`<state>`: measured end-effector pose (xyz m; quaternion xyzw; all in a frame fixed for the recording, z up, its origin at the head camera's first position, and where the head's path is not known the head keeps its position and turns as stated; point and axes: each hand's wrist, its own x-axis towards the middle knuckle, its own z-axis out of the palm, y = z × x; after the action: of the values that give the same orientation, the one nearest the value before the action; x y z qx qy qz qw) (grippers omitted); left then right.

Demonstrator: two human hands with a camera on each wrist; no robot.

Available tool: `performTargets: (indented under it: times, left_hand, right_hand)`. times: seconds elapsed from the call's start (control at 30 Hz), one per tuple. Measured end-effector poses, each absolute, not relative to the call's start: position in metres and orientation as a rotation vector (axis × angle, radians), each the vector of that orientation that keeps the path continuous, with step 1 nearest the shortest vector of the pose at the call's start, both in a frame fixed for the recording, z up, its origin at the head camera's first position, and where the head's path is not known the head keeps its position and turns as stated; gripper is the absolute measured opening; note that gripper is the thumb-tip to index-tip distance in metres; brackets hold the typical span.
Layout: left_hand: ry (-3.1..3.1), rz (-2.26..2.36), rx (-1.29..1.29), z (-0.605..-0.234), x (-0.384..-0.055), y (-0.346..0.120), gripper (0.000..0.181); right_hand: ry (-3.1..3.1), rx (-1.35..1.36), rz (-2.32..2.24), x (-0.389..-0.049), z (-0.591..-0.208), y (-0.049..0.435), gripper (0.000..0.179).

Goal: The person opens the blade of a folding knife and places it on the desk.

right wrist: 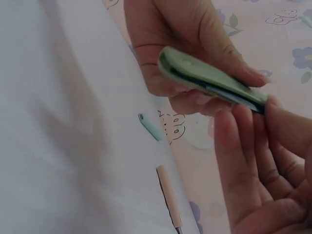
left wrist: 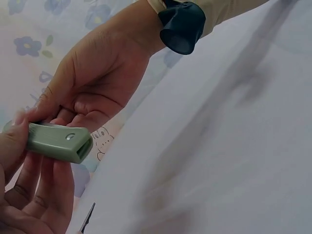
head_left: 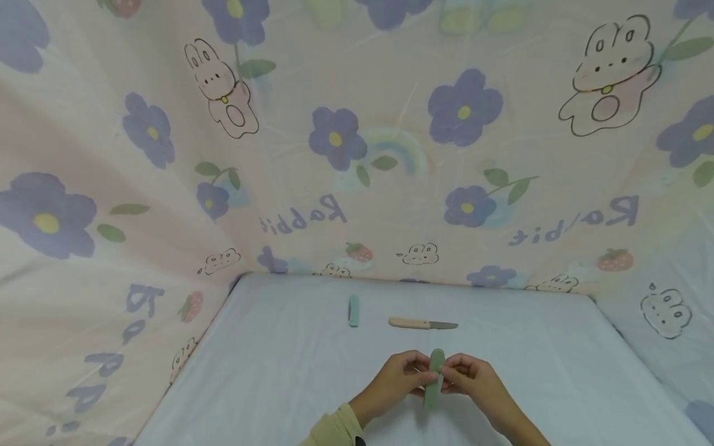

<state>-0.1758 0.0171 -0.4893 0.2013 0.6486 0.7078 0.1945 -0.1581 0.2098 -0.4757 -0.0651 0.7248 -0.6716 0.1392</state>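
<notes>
Both hands hold a green folding knife (head_left: 436, 361) above the front part of the white surface. The left hand (head_left: 393, 378) grips the handle from the side, its thumb lying across it. The right hand (head_left: 475, 380) pinches the knife's other side between thumb and fingertips. In the right wrist view a strip of the blade (right wrist: 229, 96) shows along the handle's slot; most of it is hidden. A pin sits near the handle's end in the left wrist view.
Beyond the hands lies a beige-handled knife (head_left: 409, 323), its blade out and pointing right. Left of it is a turquoise folding knife (head_left: 354, 311), folded. Patterned cloth (head_left: 390, 186) with flowers and rabbits walls in the white surface (head_left: 279, 371) at the back and sides.
</notes>
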Motion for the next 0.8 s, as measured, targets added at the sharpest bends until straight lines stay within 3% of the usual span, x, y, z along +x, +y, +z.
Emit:
performTargets:
  times: [0.43, 0.8]
  left_hand:
    - [1.755, 2.018, 0.457, -0.493, -0.156, 0.016, 0.019]
    - [1.738, 2.013, 0.404, -0.500, -0.137, 0.014, 0.019]
  right_hand:
    - [2.029, -0.173, -1.919, -0.143, -0.484, 0.211, 0.030]
    - [1.970, -0.336, -1.911, -0.131, -0.491, 0.211, 0.024]
